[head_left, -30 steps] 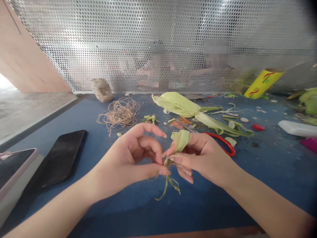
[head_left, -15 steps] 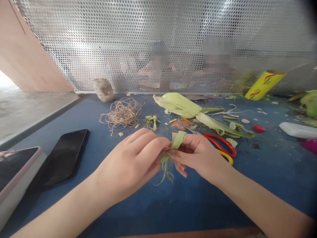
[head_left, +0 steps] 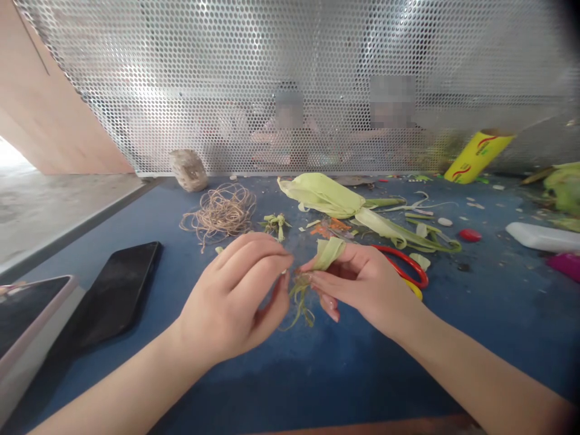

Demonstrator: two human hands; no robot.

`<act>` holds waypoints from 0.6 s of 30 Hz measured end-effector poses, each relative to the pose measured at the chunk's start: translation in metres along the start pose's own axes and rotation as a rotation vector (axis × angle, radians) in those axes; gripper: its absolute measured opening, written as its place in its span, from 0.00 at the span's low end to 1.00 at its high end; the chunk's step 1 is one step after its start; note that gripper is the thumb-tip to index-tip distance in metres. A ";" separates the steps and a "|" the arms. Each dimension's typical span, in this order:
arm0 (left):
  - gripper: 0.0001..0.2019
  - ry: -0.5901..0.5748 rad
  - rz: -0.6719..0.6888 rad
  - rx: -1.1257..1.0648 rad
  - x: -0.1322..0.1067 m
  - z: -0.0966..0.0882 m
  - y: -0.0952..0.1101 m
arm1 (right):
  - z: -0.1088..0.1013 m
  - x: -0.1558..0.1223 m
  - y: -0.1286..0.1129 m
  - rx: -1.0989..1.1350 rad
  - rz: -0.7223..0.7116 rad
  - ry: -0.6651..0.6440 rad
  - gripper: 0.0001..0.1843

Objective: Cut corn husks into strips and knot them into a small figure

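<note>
My right hand point(head_left: 362, 278) pinches a folded strip of pale green corn husk point(head_left: 329, 252). Thin frayed strands point(head_left: 301, 302) dangle below its fingertips. Just left of the husk is my left hand point(head_left: 242, 290), its fingers curled and thumb near the index fingertip. A tiny pale spot shows at that tip; whether it is a nail or something held is unclear. Behind the right hand lie scissors with red and yellow handles point(head_left: 410, 266), partly covered by it. Beyond the hands rest a larger corn husk bundle point(head_left: 326, 194) and a small knotted husk piece point(head_left: 277, 226).
On the blue table point(head_left: 272, 380) are a tangle of brown twine point(head_left: 220, 211), a black phone point(head_left: 118, 287), a pink-edged device point(head_left: 36, 320), a worn pale cylinder point(head_left: 189, 170), a yellow tube point(head_left: 478, 157) and a white bottle-like object point(head_left: 541, 237). A perforated metal screen point(head_left: 217, 78) stands behind, with people beyond it.
My left hand has drawn slightly left, away from the husk strip, leaving a gap between the hands. The right hand keeps its hold in nearly the same place.
</note>
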State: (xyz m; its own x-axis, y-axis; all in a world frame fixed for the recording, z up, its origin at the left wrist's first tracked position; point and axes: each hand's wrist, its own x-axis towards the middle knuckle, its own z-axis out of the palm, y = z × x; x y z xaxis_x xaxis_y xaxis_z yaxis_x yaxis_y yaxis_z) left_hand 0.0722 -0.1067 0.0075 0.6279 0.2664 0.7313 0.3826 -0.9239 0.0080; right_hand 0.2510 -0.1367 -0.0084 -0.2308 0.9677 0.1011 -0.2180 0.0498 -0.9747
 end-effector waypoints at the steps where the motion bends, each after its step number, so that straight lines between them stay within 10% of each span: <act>1: 0.16 0.005 0.027 0.000 0.000 0.000 0.000 | 0.000 0.000 0.000 0.014 -0.003 -0.006 0.01; 6: 0.17 -0.109 -0.195 -0.191 0.001 0.001 0.001 | -0.003 0.001 0.000 0.042 -0.026 -0.038 0.02; 14: 0.15 -0.295 -0.861 -1.167 0.012 0.002 0.004 | -0.004 0.000 0.000 0.001 -0.042 -0.027 0.04; 18: 0.05 -0.256 -0.981 -1.192 0.012 0.002 0.001 | -0.004 -0.001 -0.001 -0.015 -0.052 -0.021 0.03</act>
State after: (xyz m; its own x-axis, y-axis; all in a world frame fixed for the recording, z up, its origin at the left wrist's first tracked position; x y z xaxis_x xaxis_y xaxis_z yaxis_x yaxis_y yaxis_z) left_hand 0.0816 -0.1042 0.0148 0.6061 0.7953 -0.0134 0.0372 -0.0115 0.9992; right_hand 0.2550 -0.1364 -0.0081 -0.2393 0.9584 0.1553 -0.2160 0.1034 -0.9709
